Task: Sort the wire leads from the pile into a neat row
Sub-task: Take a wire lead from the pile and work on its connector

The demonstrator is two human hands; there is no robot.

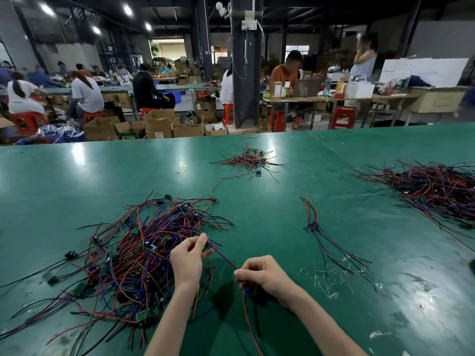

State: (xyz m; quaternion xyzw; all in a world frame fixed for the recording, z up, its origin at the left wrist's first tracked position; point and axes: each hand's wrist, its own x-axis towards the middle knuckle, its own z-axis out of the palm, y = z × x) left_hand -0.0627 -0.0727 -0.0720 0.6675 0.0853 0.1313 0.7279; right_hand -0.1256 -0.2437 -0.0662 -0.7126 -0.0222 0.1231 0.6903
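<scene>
Wire lead (222, 256), blue-purple, taut between pinching left hand (187, 260) and gripping right hand (263, 276); red-blue pile (138, 250) beside.

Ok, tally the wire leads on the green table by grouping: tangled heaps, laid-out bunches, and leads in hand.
Tangled heaps: 3 (near-left heap, far-centre heap, right-edge heap)
Laid-out bunches: 1 (laid-out bunch, right of centre)
Leads in hand: 1 (held lead, pinched by left hand and right hand)
Total: 5 groupings
</scene>
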